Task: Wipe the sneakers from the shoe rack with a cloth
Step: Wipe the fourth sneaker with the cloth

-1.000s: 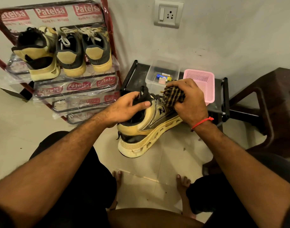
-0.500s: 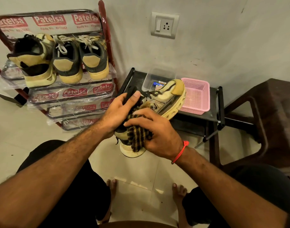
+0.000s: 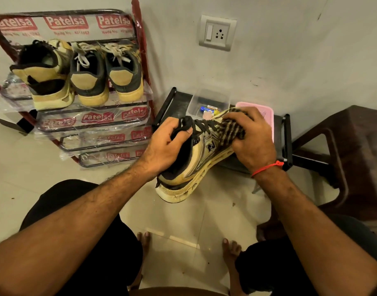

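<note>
A yellow and black sneaker (image 3: pixel 189 174) hangs in the air over the floor, heel toward me and sole facing down-right. My left hand (image 3: pixel 166 146) grips it at the collar, thumb over the black laces. My right hand (image 3: pixel 253 137) holds a checked cloth (image 3: pixel 230 127) bunched against the sneaker's toe end, which the cloth and hand hide. Three more sneakers stand on the top shelf of the shoe rack (image 3: pixel 93 122) at the left: a matching yellow and black one (image 3: pixel 44 77) and a dark pair (image 3: pixel 106 75) with pale laces.
A low black stand (image 3: pixel 172 103) against the wall carries a clear plastic box (image 3: pixel 206 101) with small items and a pink basket (image 3: pixel 266 112). A dark brown chair (image 3: pixel 345 150) stands at the right. My bare feet rest on the tiled floor below.
My right hand has slid the cloth from the heel up along the sneaker to the toe end. The sneaker has tipped so its side and heel show again.
</note>
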`<state>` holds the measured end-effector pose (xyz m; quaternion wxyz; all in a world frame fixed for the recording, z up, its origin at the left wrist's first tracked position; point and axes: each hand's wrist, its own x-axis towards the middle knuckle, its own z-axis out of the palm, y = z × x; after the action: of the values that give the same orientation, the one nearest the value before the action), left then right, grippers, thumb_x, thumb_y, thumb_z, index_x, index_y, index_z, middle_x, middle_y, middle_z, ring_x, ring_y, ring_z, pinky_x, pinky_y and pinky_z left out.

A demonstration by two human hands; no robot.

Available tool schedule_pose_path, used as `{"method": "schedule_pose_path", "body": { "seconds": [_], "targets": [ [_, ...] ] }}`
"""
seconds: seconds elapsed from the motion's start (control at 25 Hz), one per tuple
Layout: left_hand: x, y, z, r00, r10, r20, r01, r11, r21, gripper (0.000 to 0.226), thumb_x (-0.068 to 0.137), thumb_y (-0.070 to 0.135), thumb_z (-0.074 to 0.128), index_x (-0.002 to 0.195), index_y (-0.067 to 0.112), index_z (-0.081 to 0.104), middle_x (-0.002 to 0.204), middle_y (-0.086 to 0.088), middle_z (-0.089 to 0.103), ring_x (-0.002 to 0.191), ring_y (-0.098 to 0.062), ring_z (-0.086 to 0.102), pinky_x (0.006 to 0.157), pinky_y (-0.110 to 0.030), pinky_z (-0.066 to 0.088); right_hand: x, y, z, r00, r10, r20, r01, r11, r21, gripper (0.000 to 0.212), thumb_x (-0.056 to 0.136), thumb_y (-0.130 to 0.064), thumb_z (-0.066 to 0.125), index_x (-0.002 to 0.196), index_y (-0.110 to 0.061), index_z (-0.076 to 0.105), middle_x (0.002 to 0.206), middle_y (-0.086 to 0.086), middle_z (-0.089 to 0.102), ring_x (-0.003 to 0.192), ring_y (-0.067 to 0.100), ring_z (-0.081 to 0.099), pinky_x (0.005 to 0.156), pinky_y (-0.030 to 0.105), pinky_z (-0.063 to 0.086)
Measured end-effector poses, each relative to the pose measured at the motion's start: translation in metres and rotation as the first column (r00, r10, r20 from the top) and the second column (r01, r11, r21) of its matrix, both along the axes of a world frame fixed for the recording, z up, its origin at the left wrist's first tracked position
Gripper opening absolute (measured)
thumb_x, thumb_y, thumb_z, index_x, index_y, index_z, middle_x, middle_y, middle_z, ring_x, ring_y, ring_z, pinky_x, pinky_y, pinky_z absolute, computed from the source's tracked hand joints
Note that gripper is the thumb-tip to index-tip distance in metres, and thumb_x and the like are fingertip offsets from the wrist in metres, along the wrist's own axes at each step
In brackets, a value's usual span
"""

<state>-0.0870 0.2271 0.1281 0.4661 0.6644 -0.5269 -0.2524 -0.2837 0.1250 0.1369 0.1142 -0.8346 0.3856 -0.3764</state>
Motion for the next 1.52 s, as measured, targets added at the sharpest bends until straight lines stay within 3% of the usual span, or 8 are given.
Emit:
{"method": "schedule_pose_path", "body": {
  "seconds": [0.12,0.28,0.52,0.76,1.12,1.24,1.4,1.52],
  "targets": [
    [0.004,0.000,-0.008,0.979,-0.067,0.190,0.088,0.991,-0.101,0.030,0.096,0.037,0.045,0.104,0.015,0.064,0.103,0.007,0.058,0.094,-0.001,0.055,0.083,-0.015,0.044,0.021,0.035,0.000,0.988,0.094,0.122,-0.103,0.992,0.076,0.050,0.070,0.011,0.069,0.114,-0.012,0.071,0.113,0.008,0.062,0.108,0.015,0.055,0.098,0.019,0.044],
    [0.006,0.000,-0.010,0.986,-0.076,0.148,0.095,0.987,-0.132,0.034,0.091,0.036,0.041,0.105,0.014,0.063,0.101,0.007,0.058,0.092,-0.001,0.055,0.082,-0.016,0.045,0.030,0.052,0.005,0.967,0.256,0.014,-0.256,0.966,-0.029,0.044,0.077,0.000,0.068,0.120,-0.009,0.068,0.124,0.016,0.057,0.118,0.029,0.054,0.104,0.034,0.045],
    [0.000,0.005,-0.011,0.898,-0.196,0.395,0.272,0.951,-0.146,0.031,0.092,0.028,0.051,0.112,0.009,0.065,0.119,0.002,0.060,0.104,-0.015,0.061,0.085,-0.039,0.055,-0.008,-0.010,0.004,0.992,-0.122,-0.004,0.122,0.990,0.064,0.049,0.066,0.012,0.060,0.107,-0.012,0.072,0.106,0.012,0.067,0.102,0.029,0.062,0.095,0.027,0.046],
    [-0.001,0.007,-0.012,0.893,-0.192,0.408,0.267,0.954,-0.135,0.038,0.086,0.031,0.052,0.111,0.005,0.063,0.133,0.002,0.054,0.106,-0.017,0.061,0.083,-0.046,0.056,0.020,0.040,0.018,0.963,0.224,0.151,-0.246,0.959,0.144,0.039,0.074,0.003,0.075,0.109,-0.014,0.072,0.105,0.004,0.069,0.102,0.015,0.064,0.091,0.022,0.050],
    [-0.001,0.005,-0.011,0.888,-0.117,0.444,0.215,0.960,-0.178,0.034,0.088,0.030,0.052,0.107,0.006,0.066,0.131,0.001,0.057,0.103,-0.016,0.062,0.083,-0.041,0.058,-0.026,-0.020,0.013,0.964,-0.192,-0.181,0.216,0.969,0.123,0.040,0.080,0.007,0.067,0.115,-0.011,0.070,0.118,0.012,0.061,0.114,0.031,0.057,0.103,0.043,0.049],
    [0.000,0.001,-0.011,0.918,-0.068,0.391,0.165,0.962,-0.218,0.029,0.092,0.026,0.053,0.106,0.005,0.066,0.126,-0.001,0.058,0.104,-0.013,0.060,0.089,-0.030,0.054,-0.022,-0.012,0.012,0.971,-0.231,-0.063,0.235,0.969,0.074,0.044,0.077,0.006,0.068,0.116,-0.012,0.069,0.117,0.012,0.064,0.110,0.027,0.060,0.100,0.028,0.048],
    [0.007,-0.003,-0.008,0.968,0.106,0.225,-0.052,0.971,-0.233,0.023,0.095,0.025,0.055,0.105,0.010,0.068,0.116,0.002,0.059,0.100,-0.002,0.056,0.088,-0.010,0.043,0.017,0.035,0.008,0.994,0.102,0.036,-0.106,0.986,0.127,0.047,0.069,0.007,0.073,0.109,-0.017,0.072,0.109,0.005,0.067,0.105,0.018,0.061,0.096,0.025,0.049],
    [0.018,-0.005,-0.001,0.939,0.306,-0.153,-0.316,0.948,-0.041,0.027,0.093,0.045,0.051,0.104,0.024,0.065,0.107,-0.003,0.067,0.097,-0.015,0.063,0.089,-0.036,0.054,0.046,0.083,-0.008,0.916,0.402,-0.019,-0.396,0.909,0.133,0.042,0.071,0.000,0.078,0.111,-0.014,0.072,0.111,0.007,0.064,0.107,0.023,0.061,0.094,0.033,0.051]
  ]
}}
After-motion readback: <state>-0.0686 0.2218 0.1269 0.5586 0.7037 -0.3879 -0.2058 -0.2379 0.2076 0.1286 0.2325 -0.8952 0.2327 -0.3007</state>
